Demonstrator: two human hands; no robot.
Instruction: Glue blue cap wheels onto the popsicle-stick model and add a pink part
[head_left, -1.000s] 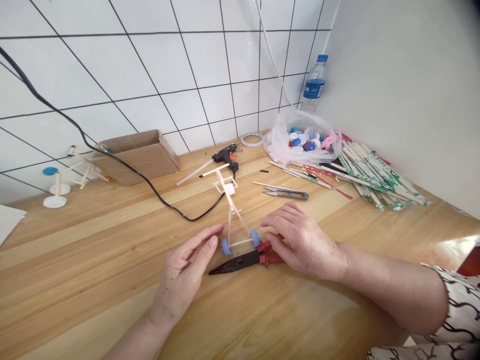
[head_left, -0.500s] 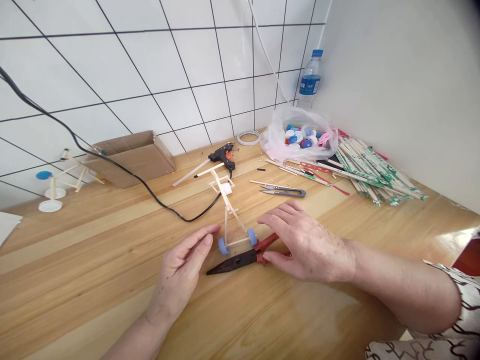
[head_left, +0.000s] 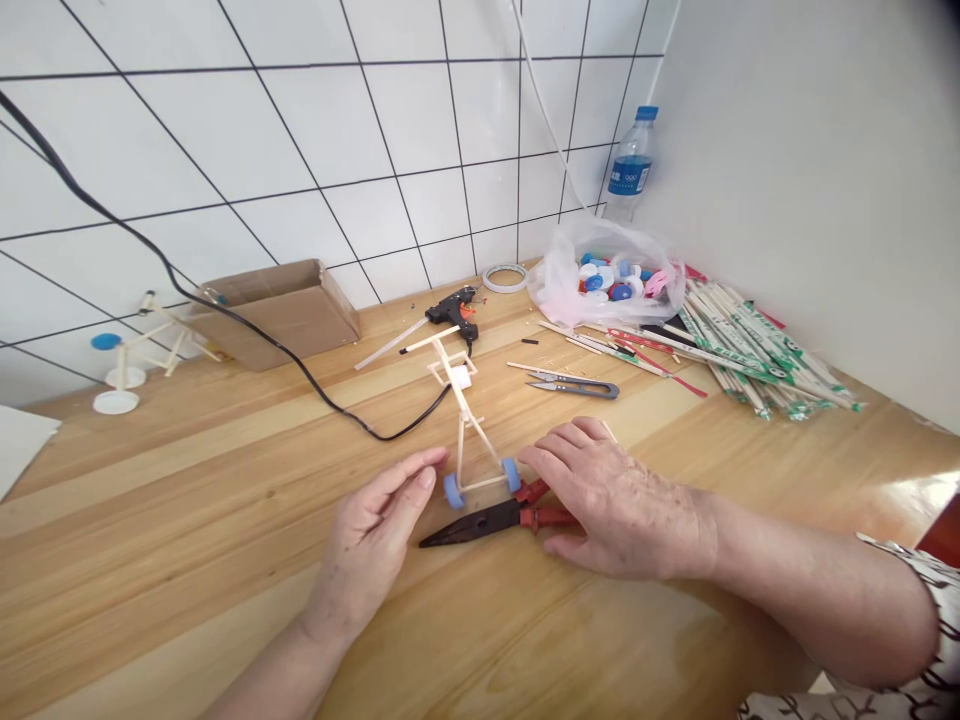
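A small three-wheeled model (head_left: 465, 405) of pale sticks stands in front of me, with two blue bottle-cap wheels at its near end and a white cap farther back. Beside its left blue wheel is my left hand (head_left: 382, 530), open and holding nothing, with fingertips close to the wheel. Long-nose pliers (head_left: 484, 522) with red handles lie just in front of the wheels, their dark jaws pointing left. My right hand (head_left: 611, 495) is spread over the handle ends, fingers loosely bent and thumb apart. A pale stick tip (head_left: 610, 431) shows just beyond its knuckles.
Behind the model lie a black glue gun (head_left: 454, 308), a tape roll (head_left: 505, 278) and thread snips (head_left: 577, 385). A bag of bottle caps (head_left: 555, 285), wrapped chopsticks (head_left: 757, 345) and a bottle (head_left: 631, 165) are at right. A cardboard box (head_left: 289, 325) and another stick model (head_left: 124, 365) are at left.
My right hand has drawn slightly right and towards me over the pliers' handles, uncovering a stick tip behind it. The whole view has shifted a little; the model and my left hand look alike.
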